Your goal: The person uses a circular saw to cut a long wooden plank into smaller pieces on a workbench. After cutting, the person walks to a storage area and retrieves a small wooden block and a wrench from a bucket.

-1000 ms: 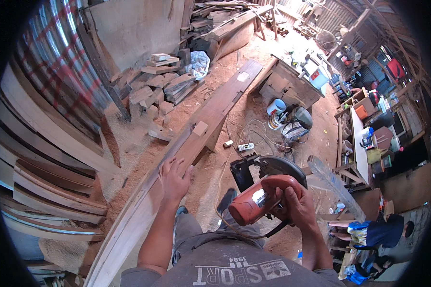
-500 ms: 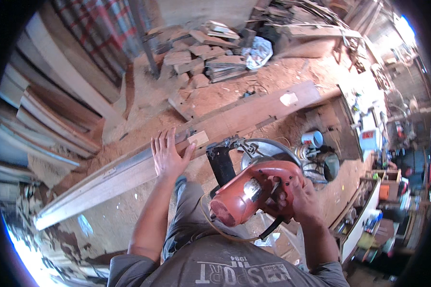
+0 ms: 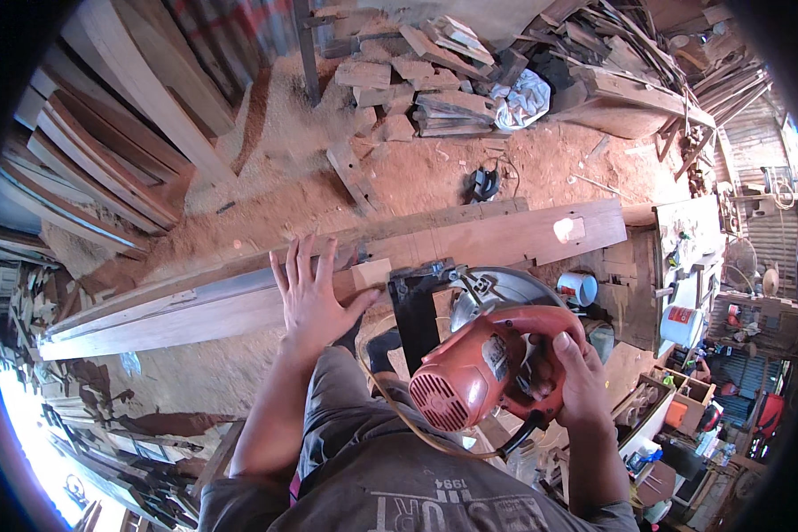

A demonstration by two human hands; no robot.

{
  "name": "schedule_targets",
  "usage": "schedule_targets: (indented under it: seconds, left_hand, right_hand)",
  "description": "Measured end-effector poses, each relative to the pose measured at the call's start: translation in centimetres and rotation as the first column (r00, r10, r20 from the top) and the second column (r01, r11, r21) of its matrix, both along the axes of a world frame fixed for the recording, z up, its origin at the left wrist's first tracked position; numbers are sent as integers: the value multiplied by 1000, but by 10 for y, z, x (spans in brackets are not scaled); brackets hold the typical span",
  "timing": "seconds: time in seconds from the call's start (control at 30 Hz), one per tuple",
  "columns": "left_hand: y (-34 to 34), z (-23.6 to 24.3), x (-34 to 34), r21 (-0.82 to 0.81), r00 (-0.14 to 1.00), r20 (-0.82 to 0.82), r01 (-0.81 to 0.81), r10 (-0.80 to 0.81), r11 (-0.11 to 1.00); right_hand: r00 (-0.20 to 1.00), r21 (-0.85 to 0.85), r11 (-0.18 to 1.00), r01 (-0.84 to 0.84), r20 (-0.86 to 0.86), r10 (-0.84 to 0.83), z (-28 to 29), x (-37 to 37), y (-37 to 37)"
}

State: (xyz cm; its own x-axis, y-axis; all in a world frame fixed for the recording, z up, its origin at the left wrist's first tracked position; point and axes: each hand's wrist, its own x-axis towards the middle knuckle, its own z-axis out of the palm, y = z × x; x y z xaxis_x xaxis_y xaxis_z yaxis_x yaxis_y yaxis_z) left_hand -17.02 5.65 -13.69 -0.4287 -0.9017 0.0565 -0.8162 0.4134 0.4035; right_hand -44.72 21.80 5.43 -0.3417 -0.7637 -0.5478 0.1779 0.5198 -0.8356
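My right hand (image 3: 579, 379) is wrapped round the handle of a red circular saw (image 3: 470, 368), held in front of my body. The saw's round silver blade guard (image 3: 505, 293) and dark base plate (image 3: 413, 315) lie close to the near edge of the planks. My left hand (image 3: 315, 297) rests with fingers spread on a long pale board (image 3: 186, 324). Beneath its thumb is the board's squared end (image 3: 372, 273). Behind it a wider brown plank (image 3: 496, 238) runs to the right, with a light patch near its end. A cord (image 3: 408, 426) trails from the saw across my lap.
Sawdust covers the ground. Offcuts (image 3: 399, 80) and a white plastic bag (image 3: 521, 99) lie beyond the planks. A dark power tool (image 3: 483, 184) sits on the sawdust. Tall boards (image 3: 106, 177) lean at the left. White buckets (image 3: 578, 287) and a cluttered bench (image 3: 647, 412) stand at right.
The view has shifted, showing more of the right side. The saw's base plate now sits nearer the pale board's end. My left hand stays on the board, and my right still grips the saw.
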Motion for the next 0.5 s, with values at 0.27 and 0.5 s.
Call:
schedule_targets:
  seconds: [0.27,0.5]
  left_hand:
    - [-1,3,-11,77,1000,29,7,-9,997]
    - [-2,2,-10,101,1000,29,-12,9,995]
  right_hand:
    - [1000,25,1000,16,-23,-16,-2,3,-18]
    - [988,79,989,126,78,-132,-10,-3,-12]
